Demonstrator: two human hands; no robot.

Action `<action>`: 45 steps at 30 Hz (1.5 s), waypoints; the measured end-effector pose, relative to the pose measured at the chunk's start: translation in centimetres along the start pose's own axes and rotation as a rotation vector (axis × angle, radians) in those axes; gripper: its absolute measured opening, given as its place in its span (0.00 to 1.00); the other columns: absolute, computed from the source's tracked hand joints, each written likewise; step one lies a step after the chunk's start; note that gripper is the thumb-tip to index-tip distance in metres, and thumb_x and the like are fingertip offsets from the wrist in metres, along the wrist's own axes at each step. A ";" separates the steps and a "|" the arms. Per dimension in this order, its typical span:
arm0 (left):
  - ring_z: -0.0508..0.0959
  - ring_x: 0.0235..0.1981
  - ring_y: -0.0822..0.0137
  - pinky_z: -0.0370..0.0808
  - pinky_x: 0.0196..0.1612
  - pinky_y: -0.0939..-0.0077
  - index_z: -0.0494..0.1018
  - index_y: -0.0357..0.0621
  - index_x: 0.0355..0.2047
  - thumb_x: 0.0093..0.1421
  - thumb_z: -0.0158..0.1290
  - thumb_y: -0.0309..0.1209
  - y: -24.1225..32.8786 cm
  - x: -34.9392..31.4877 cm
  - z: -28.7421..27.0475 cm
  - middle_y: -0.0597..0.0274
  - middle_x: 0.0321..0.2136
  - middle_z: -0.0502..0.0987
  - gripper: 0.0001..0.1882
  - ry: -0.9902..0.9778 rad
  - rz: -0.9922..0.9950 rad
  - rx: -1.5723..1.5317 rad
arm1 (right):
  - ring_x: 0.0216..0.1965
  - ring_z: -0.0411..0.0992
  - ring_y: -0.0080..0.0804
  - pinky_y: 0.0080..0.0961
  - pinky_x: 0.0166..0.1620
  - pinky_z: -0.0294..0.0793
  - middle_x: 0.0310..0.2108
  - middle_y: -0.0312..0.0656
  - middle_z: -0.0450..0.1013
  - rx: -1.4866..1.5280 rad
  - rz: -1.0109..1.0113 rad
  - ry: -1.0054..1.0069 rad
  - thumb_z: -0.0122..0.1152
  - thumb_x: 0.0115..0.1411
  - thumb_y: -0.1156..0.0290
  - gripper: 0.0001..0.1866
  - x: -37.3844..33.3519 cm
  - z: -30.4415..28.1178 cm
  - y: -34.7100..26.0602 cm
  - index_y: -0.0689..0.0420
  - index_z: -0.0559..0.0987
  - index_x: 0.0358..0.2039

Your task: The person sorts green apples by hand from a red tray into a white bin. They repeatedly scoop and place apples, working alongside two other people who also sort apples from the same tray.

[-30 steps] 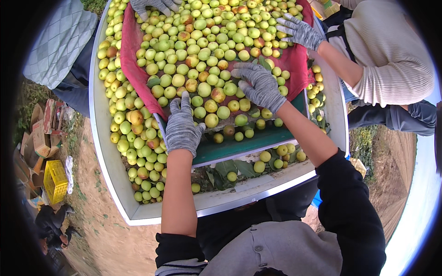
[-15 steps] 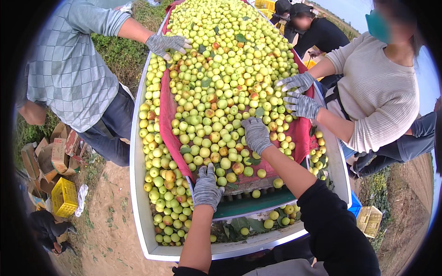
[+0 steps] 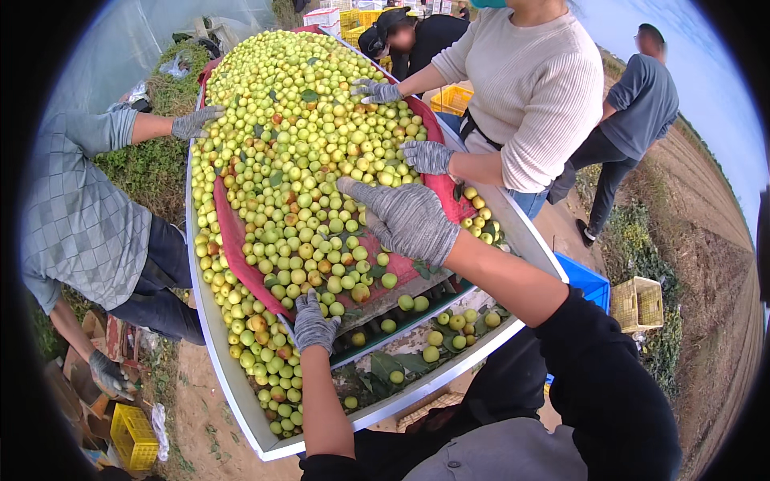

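Note:
A big heap of green jujubes (image 3: 281,184), some with reddish-brown patches, fills a long metal sorting bin (image 3: 204,321). My right hand (image 3: 411,220), in a grey knit glove, is raised over the heap's right side. Its fingers are stretched out toward the left, and nothing shows in them. At the heap's near edge, my gloved left hand (image 3: 315,325) rests by the corner of a red cloth (image 3: 245,260). Its fingers are apart and touch the jujubes. Some loose jujubes lie on the green roller strip (image 3: 373,330) beside it.
At the left, a co-worker's gloved hand (image 3: 196,123) is on the heap's edge. Another co-worker's gloved hands (image 3: 427,157) touch the right side. Yellow crates (image 3: 134,437) and cardboard boxes stand lower left; a blue crate (image 3: 583,280) and a pale yellow crate (image 3: 638,305) stand right.
My view has swung to the right. My right hand has lifted off the jujubes toward me, while my left stays at the near edge. The right co-worker's hands have moved apart.

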State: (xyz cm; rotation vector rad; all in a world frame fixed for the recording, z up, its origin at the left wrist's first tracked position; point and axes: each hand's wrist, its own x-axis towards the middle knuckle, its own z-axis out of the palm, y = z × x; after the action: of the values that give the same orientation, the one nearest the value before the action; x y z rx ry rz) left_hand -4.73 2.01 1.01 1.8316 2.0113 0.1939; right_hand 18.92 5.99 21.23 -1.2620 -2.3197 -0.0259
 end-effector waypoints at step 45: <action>0.75 0.47 0.51 0.73 0.52 0.61 0.73 0.43 0.44 0.48 0.63 0.27 -1.1 0.5 1.4 0.51 0.44 0.74 0.22 0.205 0.125 -0.035 | 0.40 0.74 0.47 0.37 0.43 0.75 0.37 0.49 0.72 0.130 0.219 -0.004 0.63 0.56 0.67 0.13 -7.1 15.8 6.0 0.58 0.75 0.41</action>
State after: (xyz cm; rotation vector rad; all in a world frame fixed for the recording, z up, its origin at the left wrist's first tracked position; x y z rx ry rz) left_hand -5.26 2.17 -0.75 1.9866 2.0115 0.4673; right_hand 20.38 7.74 2.99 -1.4408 -2.1365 0.1978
